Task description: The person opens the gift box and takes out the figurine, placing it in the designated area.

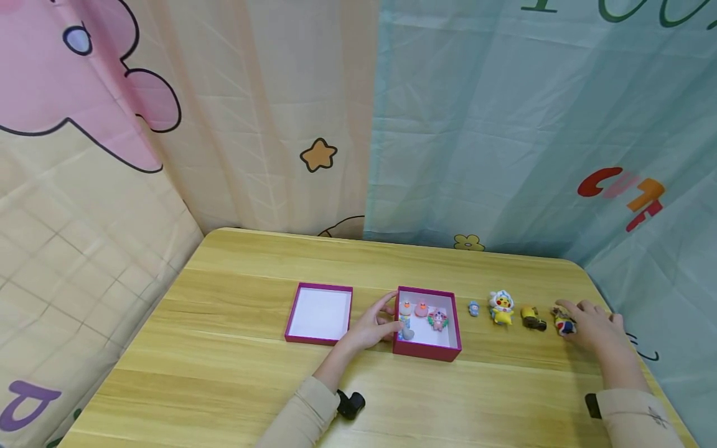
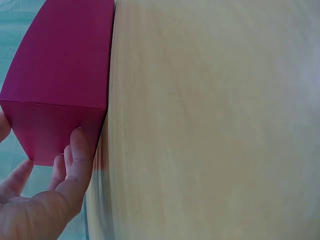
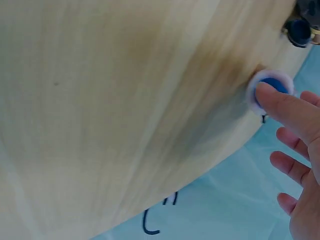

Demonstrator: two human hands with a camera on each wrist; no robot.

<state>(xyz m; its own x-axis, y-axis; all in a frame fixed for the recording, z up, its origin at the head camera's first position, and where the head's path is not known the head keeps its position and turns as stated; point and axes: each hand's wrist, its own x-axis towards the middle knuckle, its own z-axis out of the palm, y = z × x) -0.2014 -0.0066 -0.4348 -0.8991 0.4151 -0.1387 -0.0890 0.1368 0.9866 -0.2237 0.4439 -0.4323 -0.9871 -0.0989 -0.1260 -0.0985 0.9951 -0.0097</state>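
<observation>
The rightmost figurine (image 1: 564, 325), near the right edge of the wood-grain table (image 1: 224, 348), is pinched by my right hand (image 1: 598, 330); my left hand (image 1: 366, 326), fingers apart, touches the magenta box (image 1: 427, 351). Beige and pale-blue cloth (image 1: 263, 124) hangs behind.

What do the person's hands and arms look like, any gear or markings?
Left hand and right hand are bare, no gloves. Left sleeve and right sleeve are beige, long; the right has a small dark marking. A black device shows at the left cuff, a black piece at the right. No cables visible.
</observation>
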